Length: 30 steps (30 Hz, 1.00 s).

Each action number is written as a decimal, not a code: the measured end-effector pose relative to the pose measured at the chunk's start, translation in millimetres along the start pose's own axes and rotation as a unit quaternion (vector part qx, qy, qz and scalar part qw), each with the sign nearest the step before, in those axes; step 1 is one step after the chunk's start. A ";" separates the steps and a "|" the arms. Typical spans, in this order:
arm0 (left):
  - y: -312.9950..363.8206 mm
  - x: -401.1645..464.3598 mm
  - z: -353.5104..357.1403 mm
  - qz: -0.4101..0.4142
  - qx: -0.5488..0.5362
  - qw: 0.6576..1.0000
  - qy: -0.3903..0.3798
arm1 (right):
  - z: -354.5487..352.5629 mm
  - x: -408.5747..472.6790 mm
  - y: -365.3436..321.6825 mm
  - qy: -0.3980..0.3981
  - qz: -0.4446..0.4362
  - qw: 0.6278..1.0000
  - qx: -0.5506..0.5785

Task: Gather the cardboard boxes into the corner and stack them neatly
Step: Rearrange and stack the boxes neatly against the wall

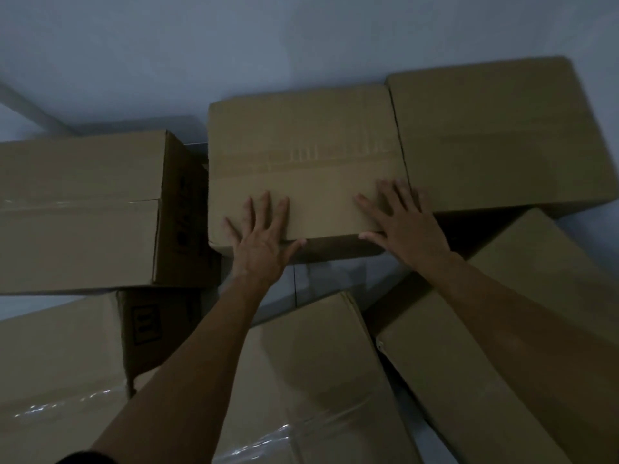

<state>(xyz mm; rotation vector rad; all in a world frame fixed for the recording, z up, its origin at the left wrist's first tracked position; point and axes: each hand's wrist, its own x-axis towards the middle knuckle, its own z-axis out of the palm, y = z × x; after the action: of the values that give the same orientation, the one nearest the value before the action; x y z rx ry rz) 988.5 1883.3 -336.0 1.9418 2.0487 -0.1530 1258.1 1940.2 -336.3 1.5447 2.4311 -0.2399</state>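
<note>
Both hands, left hand [259,236] and right hand [402,222], press flat with fingers spread on the middle cardboard box [301,155], its long axis crosswise, wall [301,45] just beyond the fingertips.

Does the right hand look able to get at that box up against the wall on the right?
Probably yes. The right hand lies flat on the middle box, at the seam where the right box begins, and nothing lies between them.
</note>
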 end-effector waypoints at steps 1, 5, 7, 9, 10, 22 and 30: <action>0.3 4.6 -1.2 -0.001 0.001 1.000 -0.001 | -0.5 4.4 2.2 -0.002 -0.001 1.000 0.003; -6.3 27.3 -13.0 0.000 -0.004 1.000 -0.014 | -2.8 21.3 1.3 -0.006 0.000 0.999 0.038; -8.1 32.6 -17.0 0.002 -0.003 1.000 -0.023 | -1.3 25.7 0.0 -0.008 0.003 0.999 0.044; -7.5 32.5 -20.7 -0.001 -0.003 0.999 -0.035 | -1.2 26.1 -1.0 -0.012 0.007 0.998 0.053; -6.2 32.1 -23.2 -0.005 -0.009 0.999 -0.041 | -2.7 25.7 -1.5 -0.016 0.010 0.998 0.059; -74.7 -74.3 -72.9 -0.093 -0.088 0.992 0.007 | -64.1 -33.7 -100.5 -0.058 0.072 0.979 0.182; -193.2 -137.4 -116.2 -0.153 -0.092 0.983 0.046 | -119.4 -45.2 -229.4 -0.019 0.053 0.981 0.188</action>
<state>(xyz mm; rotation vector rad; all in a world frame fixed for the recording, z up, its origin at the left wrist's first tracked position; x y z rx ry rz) 784.2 1771.5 -211.7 1.5451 2.3199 0.0583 1054.2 1836.1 -207.9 1.7917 2.3614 -0.7382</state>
